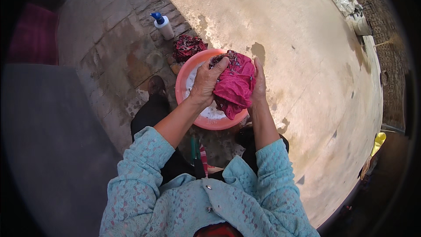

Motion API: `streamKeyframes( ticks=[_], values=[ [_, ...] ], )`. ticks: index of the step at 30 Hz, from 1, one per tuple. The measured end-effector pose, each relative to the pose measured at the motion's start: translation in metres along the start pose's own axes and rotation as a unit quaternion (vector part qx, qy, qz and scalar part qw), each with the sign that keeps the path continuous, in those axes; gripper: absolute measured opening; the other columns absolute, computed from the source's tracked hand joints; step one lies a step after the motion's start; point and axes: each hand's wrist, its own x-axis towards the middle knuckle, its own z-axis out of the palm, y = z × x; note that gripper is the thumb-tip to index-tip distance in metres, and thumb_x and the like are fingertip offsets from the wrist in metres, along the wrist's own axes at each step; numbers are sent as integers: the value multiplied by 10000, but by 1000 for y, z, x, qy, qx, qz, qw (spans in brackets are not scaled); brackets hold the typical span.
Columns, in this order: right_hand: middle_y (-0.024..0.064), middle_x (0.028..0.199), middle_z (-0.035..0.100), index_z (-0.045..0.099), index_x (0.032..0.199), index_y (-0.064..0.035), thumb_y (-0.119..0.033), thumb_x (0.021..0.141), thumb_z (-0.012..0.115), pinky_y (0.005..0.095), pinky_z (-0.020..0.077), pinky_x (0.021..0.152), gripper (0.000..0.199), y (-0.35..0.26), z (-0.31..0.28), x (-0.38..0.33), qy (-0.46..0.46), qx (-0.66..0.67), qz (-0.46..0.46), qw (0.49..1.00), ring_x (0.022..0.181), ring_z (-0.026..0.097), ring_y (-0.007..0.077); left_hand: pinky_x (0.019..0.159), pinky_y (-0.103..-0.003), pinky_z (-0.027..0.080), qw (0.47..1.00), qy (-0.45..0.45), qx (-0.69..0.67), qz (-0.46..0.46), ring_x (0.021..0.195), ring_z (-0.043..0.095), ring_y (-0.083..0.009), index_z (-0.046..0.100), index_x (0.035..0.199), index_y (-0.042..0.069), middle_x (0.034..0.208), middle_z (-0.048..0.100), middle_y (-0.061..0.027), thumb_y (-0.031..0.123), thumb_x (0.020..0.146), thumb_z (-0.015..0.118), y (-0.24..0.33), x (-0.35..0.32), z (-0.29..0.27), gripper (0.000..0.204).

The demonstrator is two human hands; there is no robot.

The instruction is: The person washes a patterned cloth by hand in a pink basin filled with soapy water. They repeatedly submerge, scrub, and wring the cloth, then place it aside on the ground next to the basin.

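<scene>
A wet pink cloth (237, 85) with a dark patterned part is bunched up above a salmon-pink plastic basin (182, 85) that holds soapy white water. My left hand (207, 81) grips the cloth from its left side, fingers curled over the top. On the cloth's right side, my right hand (259, 81) presses flat against it. Both forearms come out of light blue knitted sleeves.
A white bottle with a blue cap (163, 25) stands on the stone paving behind the basin. A crumpled red and dark patterned cloth (187, 46) lies beside the basin's far rim. Pale concrete ground spreads to the right; a yellow object (379, 142) lies at the far right.
</scene>
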Motion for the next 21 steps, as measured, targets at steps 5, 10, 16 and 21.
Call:
streamKeyframes(
  ticks=[5, 10, 16, 21],
  values=[
    [93, 1278, 502, 421, 1309, -70, -479, 919, 439, 400, 383, 1029, 565, 18, 9, -24, -65, 34, 8, 997, 1177, 484, 241, 784, -277, 516, 996, -74, 39, -40, 845, 611, -125, 568, 1103, 17, 978, 615, -53, 244, 892, 594, 9, 4, -5, 311],
    [120, 1172, 576, 501, 1209, -49, -330, 854, 572, 396, 441, 970, 459, 16, 13, -23, -55, 36, 14, 998, 1070, 561, 254, 789, -263, 502, 856, -106, 453, 226, 935, 571, -109, 554, 1102, 4, 1079, 553, -67, 318, 943, 490, 11, 13, -20, 358],
    [146, 1034, 630, 536, 1108, 19, -168, 765, 583, 382, 514, 852, 394, -13, 29, -22, -92, 73, -64, 991, 921, 630, 250, 882, -306, 486, 989, -76, 60, -109, 1055, 556, -136, 464, 1263, 75, 1207, 532, -79, 520, 896, 461, 5, 5, -33, 577],
    [76, 935, 608, 520, 1044, -46, -68, 730, 591, 319, 498, 828, 323, -4, 35, -18, -12, -77, -189, 979, 871, 610, 193, 935, -372, 470, 971, -108, -138, -162, 1124, 541, -207, 426, 1324, 130, 1243, 541, -67, 645, 836, 444, -9, -8, -12, 710]
  ],
)
